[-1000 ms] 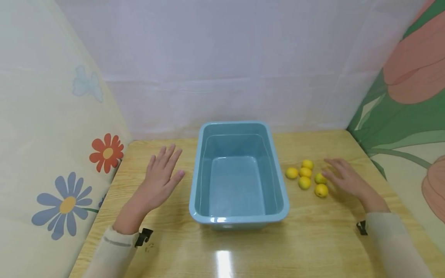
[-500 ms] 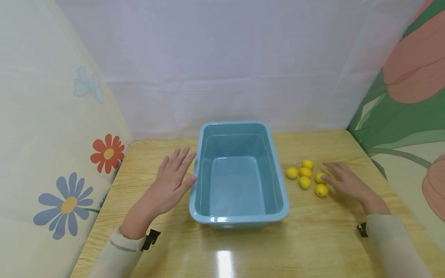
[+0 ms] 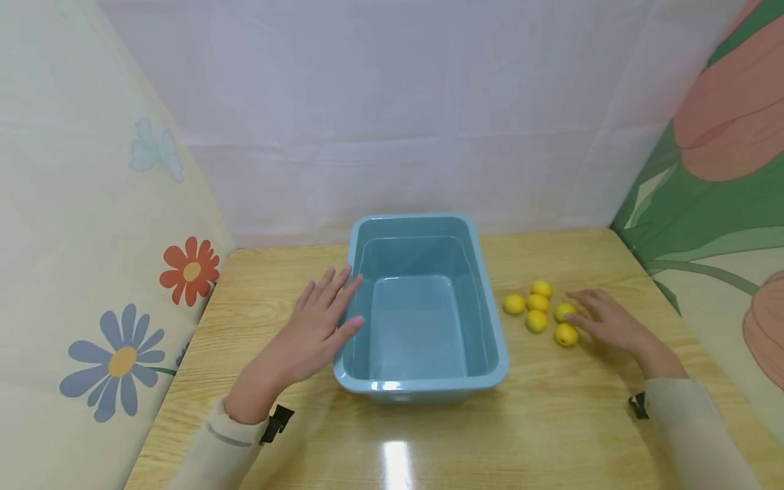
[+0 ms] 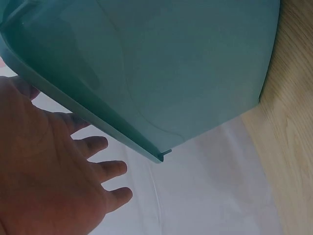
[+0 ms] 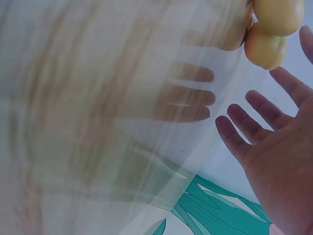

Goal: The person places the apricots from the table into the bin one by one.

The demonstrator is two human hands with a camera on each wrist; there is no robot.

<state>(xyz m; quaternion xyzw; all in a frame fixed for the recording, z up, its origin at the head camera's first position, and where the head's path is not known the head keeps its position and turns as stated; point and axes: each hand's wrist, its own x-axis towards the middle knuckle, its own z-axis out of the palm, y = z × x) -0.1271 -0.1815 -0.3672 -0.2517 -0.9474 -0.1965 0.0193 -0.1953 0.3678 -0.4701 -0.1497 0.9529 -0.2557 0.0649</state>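
A deep light-blue plastic basin (image 3: pixel 416 327) stands in the middle of the wooden table, nothing inside it. My left hand (image 3: pixel 309 337), fingers straight and spread, overlaps the basin's left rim in the head view. From the left wrist, its fingers (image 4: pixel 108 170) show beside and below the rim's edge. Several small yellow citrus fruits (image 3: pixel 537 321) lie grouped right of the basin, some tinged green. My right hand (image 3: pixel 615 327) hovers at their right side with relaxed fingers, thumb tip right at a greenish fruit (image 3: pixel 564 312). Two fruits (image 5: pixel 265 46) show beyond its fingertips in the right wrist view.
The pale wooden table (image 3: pixel 392 435) is glossy and reflects the light. A white cloth (image 3: pixel 392 136) closes off the back. Printed flower panels stand to the left (image 3: pixel 122 361) and right (image 3: pixel 723 204). Black straps sit at both wrists.
My left hand has moved right, from beside the basin to over its left rim. The right hand has shifted slightly, its thumb nearer the fruits. Basin and fruits stay in place.
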